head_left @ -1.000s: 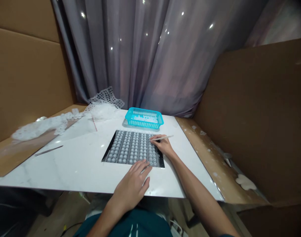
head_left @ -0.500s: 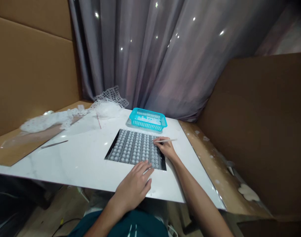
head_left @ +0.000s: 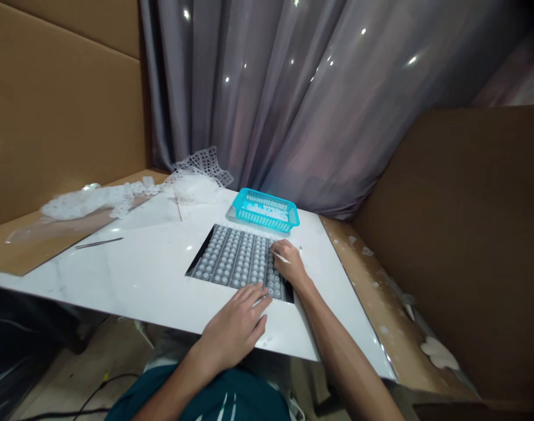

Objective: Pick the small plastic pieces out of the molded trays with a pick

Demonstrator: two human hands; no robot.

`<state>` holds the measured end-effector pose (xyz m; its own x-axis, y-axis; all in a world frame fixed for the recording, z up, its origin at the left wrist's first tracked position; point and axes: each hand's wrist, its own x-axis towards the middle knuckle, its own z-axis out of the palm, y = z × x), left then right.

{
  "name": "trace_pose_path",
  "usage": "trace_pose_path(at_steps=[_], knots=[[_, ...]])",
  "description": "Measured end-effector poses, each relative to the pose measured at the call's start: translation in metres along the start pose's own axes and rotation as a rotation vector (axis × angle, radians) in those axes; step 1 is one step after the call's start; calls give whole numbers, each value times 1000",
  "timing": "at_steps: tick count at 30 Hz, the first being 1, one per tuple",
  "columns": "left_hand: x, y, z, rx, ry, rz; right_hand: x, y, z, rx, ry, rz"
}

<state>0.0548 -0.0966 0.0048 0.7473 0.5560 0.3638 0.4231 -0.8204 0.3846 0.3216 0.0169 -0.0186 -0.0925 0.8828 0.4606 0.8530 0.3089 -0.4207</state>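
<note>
A black-and-grey sheet [head_left: 231,257] with rows of pale round dots lies on the white table. At its right side my right hand [head_left: 289,262] is closed round a thin white stick [head_left: 282,258], fingertips over the right-hand columns. Those columns look darker, with small ring-like marks. My left hand [head_left: 238,321] rests at the sheet's near edge, fingers stretched out and slightly apart. Something thin and pale shows by its fingertips, too small to name. Behind the sheet stands a turquoise basket [head_left: 267,220] with small white pieces inside.
Dark tweezers [head_left: 99,242] lie on the table's left. A perforated white sheet [head_left: 205,166] and crumpled white material [head_left: 82,203] are heaped at the back left. A thin reddish stick [head_left: 178,207] lies near them. Cardboard panels [head_left: 460,234] flank the table [head_left: 152,269]; a curtain [head_left: 258,93] hangs behind.
My right hand has turned, and the white stick now slants across the fingers rather than pointing out to the right. The left hand stays at the sheet's near edge. The view has shifted slightly.
</note>
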Motion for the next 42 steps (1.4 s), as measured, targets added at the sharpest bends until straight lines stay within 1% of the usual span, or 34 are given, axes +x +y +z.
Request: trace_pose_path(at_steps=[4, 9, 14, 16, 18, 22, 27, 34, 42], knots=[[1, 1, -1, -7, 2, -6, 3, 4, 2, 216, 104, 84], [1, 1, -2, 6, -14, -4, 8, 11, 2, 330, 147, 127], [1, 1, -2, 2, -10, -6, 8, 21, 0, 419, 215, 202], [1, 1, -2, 9, -17, -7, 7, 24, -2, 441, 218, 219], [1, 2, -2, 24, -21, -6, 7, 26, -3, 464, 195, 216], [0, 2, 0, 46, -8, 4, 8, 25, -1, 506, 127, 164], [0, 1, 0, 48, 2, 7, 7, 25, 2, 480, 88, 137], [0, 1, -2, 53, -17, 10, 7, 24, -1, 398, 64, 128], [-1, 2, -2, 31, 3, -1, 11, 21, -5, 229, 18, 100]])
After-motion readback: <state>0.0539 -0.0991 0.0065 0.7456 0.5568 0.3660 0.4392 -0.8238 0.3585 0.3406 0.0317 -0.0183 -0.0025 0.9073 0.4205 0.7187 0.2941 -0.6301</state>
